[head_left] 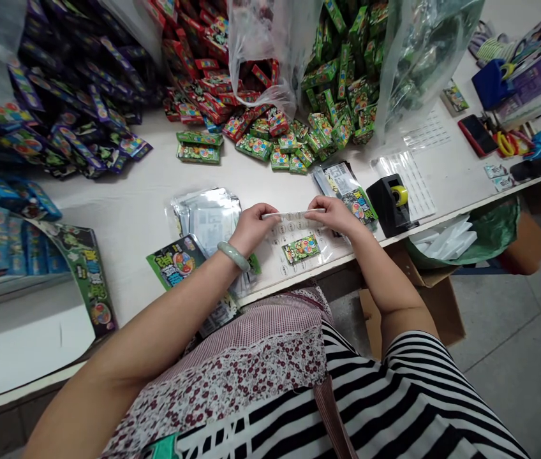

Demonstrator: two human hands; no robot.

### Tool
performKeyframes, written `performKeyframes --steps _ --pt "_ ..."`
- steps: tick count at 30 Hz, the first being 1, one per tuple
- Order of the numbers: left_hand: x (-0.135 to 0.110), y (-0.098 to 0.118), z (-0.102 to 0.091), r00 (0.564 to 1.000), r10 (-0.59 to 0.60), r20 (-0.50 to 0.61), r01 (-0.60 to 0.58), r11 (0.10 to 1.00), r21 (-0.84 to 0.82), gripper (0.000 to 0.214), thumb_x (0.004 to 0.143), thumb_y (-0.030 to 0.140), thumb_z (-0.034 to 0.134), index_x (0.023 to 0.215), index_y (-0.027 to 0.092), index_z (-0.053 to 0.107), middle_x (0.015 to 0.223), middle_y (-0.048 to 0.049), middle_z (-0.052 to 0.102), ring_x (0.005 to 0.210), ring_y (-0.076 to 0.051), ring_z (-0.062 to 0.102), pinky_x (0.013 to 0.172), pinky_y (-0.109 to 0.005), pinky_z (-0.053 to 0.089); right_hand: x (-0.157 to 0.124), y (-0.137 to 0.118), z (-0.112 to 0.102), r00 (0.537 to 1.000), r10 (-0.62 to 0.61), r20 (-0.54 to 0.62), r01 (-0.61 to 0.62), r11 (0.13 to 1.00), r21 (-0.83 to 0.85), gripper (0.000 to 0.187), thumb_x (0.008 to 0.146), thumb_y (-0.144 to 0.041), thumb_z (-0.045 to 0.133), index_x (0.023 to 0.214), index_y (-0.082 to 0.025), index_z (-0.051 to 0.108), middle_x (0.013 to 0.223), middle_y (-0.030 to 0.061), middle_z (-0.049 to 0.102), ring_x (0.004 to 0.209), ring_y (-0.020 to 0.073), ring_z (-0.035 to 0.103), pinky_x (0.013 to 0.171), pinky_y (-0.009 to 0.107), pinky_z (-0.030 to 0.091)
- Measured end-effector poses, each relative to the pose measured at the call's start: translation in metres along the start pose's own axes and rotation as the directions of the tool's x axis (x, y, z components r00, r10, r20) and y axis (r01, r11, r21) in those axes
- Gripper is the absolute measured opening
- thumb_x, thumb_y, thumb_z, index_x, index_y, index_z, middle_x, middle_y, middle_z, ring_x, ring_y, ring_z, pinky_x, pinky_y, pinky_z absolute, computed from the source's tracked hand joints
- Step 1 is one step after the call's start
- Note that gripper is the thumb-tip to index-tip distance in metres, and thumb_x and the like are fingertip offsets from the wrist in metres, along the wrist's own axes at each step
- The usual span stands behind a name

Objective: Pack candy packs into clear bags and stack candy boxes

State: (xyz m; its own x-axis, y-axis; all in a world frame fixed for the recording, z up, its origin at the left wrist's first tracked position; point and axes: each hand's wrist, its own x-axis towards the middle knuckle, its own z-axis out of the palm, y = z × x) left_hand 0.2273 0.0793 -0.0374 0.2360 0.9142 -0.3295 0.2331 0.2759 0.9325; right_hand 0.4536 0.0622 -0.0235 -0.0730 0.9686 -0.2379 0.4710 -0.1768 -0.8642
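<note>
A clear plastic bag with small round printed marks (287, 269) lies flat near the table's front edge. My left hand (256, 224) pinches the left end of its far edge, thumb on top. At the right end of that edge, my right hand (336, 215) pinches in the same way. Between and below both hands is a small green candy box (300, 248); whether it is inside the bag or on top, I cannot tell. Beside my left wrist lies a pile of silvery printed pouches (213, 217). More printed pouches (342, 182) lie just beyond my right hand.
Heaps of purple (79, 95), red (203, 89) and green boxes (342, 83) line the back, partly within clear bags. A black tape dispenser (388, 204) stands right of my right hand. At left is an open display carton (91, 277). Scissors (506, 144) lie far right.
</note>
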Motion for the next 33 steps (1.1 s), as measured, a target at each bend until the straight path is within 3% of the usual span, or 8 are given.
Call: performKeyframes --steps 4,7,11,17,24,29,33 --pt "0.001 -0.003 0.000 0.998 -0.056 -0.017 0.056 0.998 0.006 0.026 0.068 0.043 0.073 0.071 0.018 0.065 0.064 0.0007 0.058 0.064 -0.015 0.051 0.065 -0.028 0.042 0.004 0.001 -0.003 1.000 0.024 0.018 -0.023 0.997 -0.073 0.025 0.070 -0.042 0.071 0.067 -0.017 0.067 0.065 -0.0010 0.062 0.067 0.0143 0.052 0.066 0.027 0.038" --pt "0.002 -0.006 0.001 0.999 -0.037 -0.031 0.037 0.999 0.019 0.021 0.067 0.037 0.073 0.072 0.018 0.065 0.065 0.0010 0.059 0.064 -0.015 0.051 0.063 -0.027 0.041 0.004 0.001 -0.006 1.000 0.028 0.014 -0.027 0.997 -0.069 0.023 0.067 -0.039 0.073 0.067 -0.017 0.067 0.066 -0.0010 0.063 0.066 0.0138 0.052 0.065 0.027 0.039" --pt "0.004 -0.006 0.000 1.000 0.011 0.001 -0.011 1.000 0.028 0.016 0.065 0.031 0.072 0.073 0.019 0.064 0.066 0.0017 0.058 0.064 -0.015 0.051 0.061 -0.026 0.040 0.007 -0.006 -0.006 0.991 -0.028 0.127 0.031 0.999 -0.025 0.024 0.064 -0.038 0.075 0.076 -0.017 0.070 0.073 0.0002 0.066 0.070 0.0142 0.056 0.067 0.027 0.041" --pt "0.003 -0.003 0.001 0.999 0.043 0.008 -0.043 0.999 0.002 0.017 0.064 0.029 0.071 0.075 0.019 0.064 0.071 0.0010 0.061 0.067 -0.015 0.052 0.064 -0.027 0.041 0.019 -0.015 -0.002 0.971 -0.037 0.237 0.071 0.988 -0.136 0.018 0.071 -0.034 0.071 0.071 -0.016 0.067 0.067 -0.0008 0.063 0.064 0.0119 0.052 0.062 0.026 0.037" --pt "0.003 -0.007 0.003 0.999 -0.054 -0.005 0.054 0.998 0.020 0.027 0.071 0.044 0.070 0.071 0.018 0.063 0.060 0.0010 0.055 0.058 -0.014 0.048 0.055 -0.026 0.036 0.025 -0.009 -0.006 0.967 -0.036 0.254 0.084 0.980 -0.182 0.022 0.075 -0.037 0.068 0.070 -0.016 0.069 0.065 -0.0002 0.064 0.064 0.0126 0.052 0.065 0.026 0.038" --pt "0.006 -0.010 0.000 1.000 0.000 0.031 0.000 1.000 -0.004 0.028 0.067 0.043 0.072 0.072 0.017 0.063 0.064 0.0009 0.058 0.061 -0.013 0.050 0.056 -0.025 0.039 0.028 -0.011 -0.002 0.947 -0.068 0.313 0.120 0.982 -0.149 0.025 0.071 -0.036 0.072 0.083 -0.014 0.070 0.074 0.0006 0.066 0.071 0.0138 0.056 0.067 0.026 0.040" --pt "0.007 -0.012 -0.002 1.000 0.008 0.028 -0.006 0.998 -0.057 0.024 0.062 0.035 0.074 0.074 0.018 0.062 0.066 0.0020 0.058 0.062 -0.013 0.051 0.057 -0.024 0.040 0.033 -0.015 0.003 0.943 -0.050 0.329 0.124 0.970 -0.208 0.021 0.073 -0.034 0.070 0.078 -0.014 0.068 0.070 -0.0008 0.063 0.067 0.0119 0.052 0.064 0.025 0.036"
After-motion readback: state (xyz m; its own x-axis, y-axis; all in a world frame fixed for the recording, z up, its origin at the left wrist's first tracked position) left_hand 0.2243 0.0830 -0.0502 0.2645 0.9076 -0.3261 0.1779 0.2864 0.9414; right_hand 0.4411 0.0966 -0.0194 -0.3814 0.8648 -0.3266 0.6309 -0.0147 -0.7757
